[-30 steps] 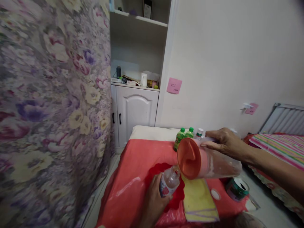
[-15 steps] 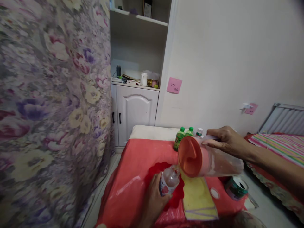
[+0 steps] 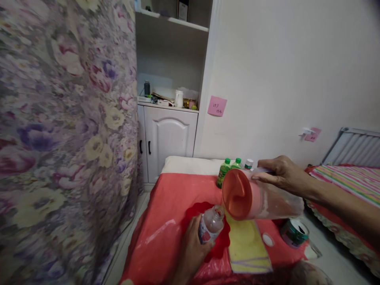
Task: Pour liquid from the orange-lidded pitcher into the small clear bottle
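Note:
My left hand (image 3: 192, 245) is closed around a clear plastic bottle (image 3: 212, 223) with a printed label. The bottle's mouth is uncapped and leans to the right, over a red scalloped dish (image 3: 222, 239). In my right hand (image 3: 276, 174) is the handle of a translucent pitcher (image 3: 276, 202) with an orange top (image 3: 237, 194). The pitcher lies tipped nearly level, its orange end just right of the bottle's mouth. Whether liquid runs between them I cannot make out.
Two green-capped bottles (image 3: 225, 173) and a white-capped bottle (image 3: 248, 164) stand behind the pitcher. A yellow cloth (image 3: 249, 245), a white lid (image 3: 267, 239) and a green can (image 3: 294, 232) lie on the red table cover (image 3: 172, 206). A floral curtain (image 3: 68, 138) hangs at left.
Both hands, the bottle and the pitcher hold nearly the same pose. The whole view has shifted very slightly.

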`<state>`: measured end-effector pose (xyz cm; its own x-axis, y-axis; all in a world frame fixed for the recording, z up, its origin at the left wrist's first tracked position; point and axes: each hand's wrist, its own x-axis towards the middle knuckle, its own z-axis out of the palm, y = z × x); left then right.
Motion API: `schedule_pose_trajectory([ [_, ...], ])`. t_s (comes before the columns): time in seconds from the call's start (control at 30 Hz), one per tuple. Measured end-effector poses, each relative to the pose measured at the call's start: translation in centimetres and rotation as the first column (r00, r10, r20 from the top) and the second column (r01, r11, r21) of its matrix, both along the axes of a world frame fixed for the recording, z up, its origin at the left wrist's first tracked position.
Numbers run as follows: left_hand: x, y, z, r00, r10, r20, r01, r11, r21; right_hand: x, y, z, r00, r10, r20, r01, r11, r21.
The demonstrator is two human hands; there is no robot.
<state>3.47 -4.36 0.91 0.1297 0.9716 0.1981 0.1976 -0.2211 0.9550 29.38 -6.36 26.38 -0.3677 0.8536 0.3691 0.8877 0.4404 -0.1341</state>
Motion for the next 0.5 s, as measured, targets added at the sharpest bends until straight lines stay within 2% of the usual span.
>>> schedule_pose_trajectory([
  [0.27,0.07,0.05,-0.07,0.999,0.010,-0.047,-0.011,1.000,-0.007,-0.03,0.15,0.04,1.000,-0.004,0.015,0.004,1.000,-0.010],
  [0.5,0.00,0.35,-0.76,0.997,0.034,-0.063,-0.035,0.999,-0.013,0.05,0.01,0.06,0.999,-0.008,0.047,0.008,1.000,-0.014],
])
